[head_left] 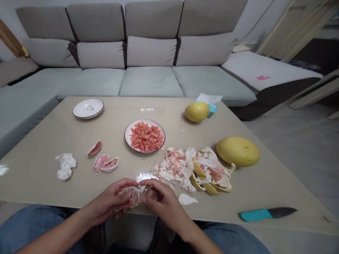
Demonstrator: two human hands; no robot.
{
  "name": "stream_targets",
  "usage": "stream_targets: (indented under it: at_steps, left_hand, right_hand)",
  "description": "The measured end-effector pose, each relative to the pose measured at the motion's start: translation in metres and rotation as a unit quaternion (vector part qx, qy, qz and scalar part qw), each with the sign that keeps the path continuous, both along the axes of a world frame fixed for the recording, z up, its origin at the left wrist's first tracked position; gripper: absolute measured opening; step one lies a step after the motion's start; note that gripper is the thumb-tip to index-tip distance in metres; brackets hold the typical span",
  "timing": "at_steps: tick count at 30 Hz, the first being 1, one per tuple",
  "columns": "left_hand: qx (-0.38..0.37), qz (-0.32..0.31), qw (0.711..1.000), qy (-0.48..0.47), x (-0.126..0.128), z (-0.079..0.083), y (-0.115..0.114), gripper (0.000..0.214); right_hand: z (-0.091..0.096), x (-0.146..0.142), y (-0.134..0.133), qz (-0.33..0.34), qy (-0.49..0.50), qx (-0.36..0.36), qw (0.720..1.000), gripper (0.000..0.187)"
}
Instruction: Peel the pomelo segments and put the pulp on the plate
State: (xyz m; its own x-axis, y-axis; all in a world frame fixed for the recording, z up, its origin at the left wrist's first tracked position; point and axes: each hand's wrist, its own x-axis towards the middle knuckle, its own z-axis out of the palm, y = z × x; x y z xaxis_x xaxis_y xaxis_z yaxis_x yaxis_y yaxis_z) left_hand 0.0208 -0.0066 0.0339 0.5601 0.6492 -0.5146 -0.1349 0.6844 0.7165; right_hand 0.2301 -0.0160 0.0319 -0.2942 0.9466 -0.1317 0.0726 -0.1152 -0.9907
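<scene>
My left hand (113, 199) is closed around a pink pomelo segment (134, 197) with white membrane on it, above the table's front edge. Thumb and fingers of my right hand (162, 201) pinch the white membrane at the segment's right end. Beyond my hands, a white plate (127, 140) with a dark rim holds a heap of pink pomelo flesh pieces (147, 137). To the left lie several unpeeled pomelo segments (109, 164). A pile of torn membrane (174, 165) and yellow peel (212, 188) spreads to the right of my right hand.
A whole pomelo (237, 151) and a smaller yellow fruit (197, 112) by a tissue pack (212, 109) are on the right. A knife (267, 214) with a teal handle lies near the front right edge. Crumpled tissue (66, 165) and another plate (79, 112) are on the left.
</scene>
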Motion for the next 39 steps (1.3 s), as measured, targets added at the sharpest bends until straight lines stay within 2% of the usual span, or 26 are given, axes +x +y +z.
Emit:
stream_targets:
  at_steps: [2, 4, 5, 7, 9, 11, 13, 17, 20, 23, 25, 28, 31, 33, 34, 36, 39]
  left_hand:
    - [0.034, -0.002, 0.999, 0.013, 0.003, -0.001, -0.002, 0.038]
    - [0.107, 0.004, 0.993, 0.051, 0.006, -0.003, -0.004, 0.046]
    - [0.163, 0.010, 0.983, 0.082, 0.008, -0.004, -0.005, 0.055]
    - [0.286, 0.023, 0.946, 0.152, 0.010, -0.006, -0.006, 0.066]
    - [0.370, 0.042, 0.904, 0.208, 0.011, -0.008, -0.006, 0.050]
    - [0.399, 0.051, 0.887, 0.225, 0.010, -0.009, -0.005, 0.029]
    - [0.384, 0.033, 0.897, 0.215, 0.008, -0.008, -0.004, 0.024]
    - [0.286, 0.001, 0.947, 0.149, 0.006, -0.008, -0.003, 0.016]
    - [0.228, 0.019, 0.970, 0.081, 0.005, -0.012, -0.004, 0.025]
    - [0.138, 0.040, 0.990, 0.013, 0.003, -0.015, -0.006, 0.034]
    - [0.075, 0.065, 0.995, -0.027, 0.002, -0.016, -0.006, 0.039]
    - [0.025, 0.105, 0.992, -0.062, -0.001, -0.016, -0.005, 0.040]
    - [0.003, 0.112, 0.990, -0.085, -0.002, -0.014, -0.002, 0.036]
    - [-0.001, 0.106, 0.989, -0.099, -0.002, -0.013, -0.001, 0.034]
    - [0.001, 0.102, 0.989, -0.103, -0.002, -0.012, -0.001, 0.032]
    - [0.001, 0.096, 0.990, -0.106, -0.003, -0.011, -0.001, 0.028]
    - [0.004, 0.087, 0.991, -0.102, -0.003, -0.009, -0.001, 0.025]
  right_hand:
    - [-0.003, -0.003, -0.001, -0.014, 0.013, -0.022, 1.000, 0.028]
    - [-0.006, -0.005, -0.002, -0.022, 0.055, -0.078, 0.995, 0.033]
    - [-0.008, -0.007, -0.002, -0.024, 0.080, -0.105, 0.991, 0.035]
    - [-0.010, -0.010, -0.003, -0.023, 0.126, -0.145, 0.981, 0.039]
    - [-0.011, -0.013, -0.005, -0.018, 0.156, -0.161, 0.974, 0.041]
    - [-0.012, -0.015, -0.007, -0.015, 0.174, -0.170, 0.970, 0.042]
    - [-0.011, -0.015, -0.009, -0.013, 0.190, -0.181, 0.965, 0.041]
    - [-0.009, -0.014, -0.011, -0.035, 0.229, -0.195, 0.953, 0.038]
    - [-0.009, -0.010, -0.010, -0.072, 0.235, -0.186, 0.951, 0.034]
    - [-0.010, -0.004, -0.006, -0.077, 0.233, -0.169, 0.955, 0.030]
    - [-0.010, 0.001, -0.002, -0.088, 0.235, -0.148, 0.957, 0.029]
    - [-0.008, 0.012, 0.006, -0.105, 0.200, -0.105, 0.969, 0.030]
    - [-0.005, 0.020, 0.013, -0.118, 0.067, -0.035, 0.990, 0.034]
    - [-0.004, 0.024, 0.017, -0.130, -0.070, 0.060, 0.987, 0.038]
    - [-0.004, 0.025, 0.018, -0.129, -0.140, 0.114, 0.975, 0.040]
    - [-0.005, 0.027, 0.019, -0.112, -0.269, 0.210, 0.933, 0.041]
    - [-0.010, 0.031, 0.020, -0.092, -0.419, 0.280, 0.859, 0.035]
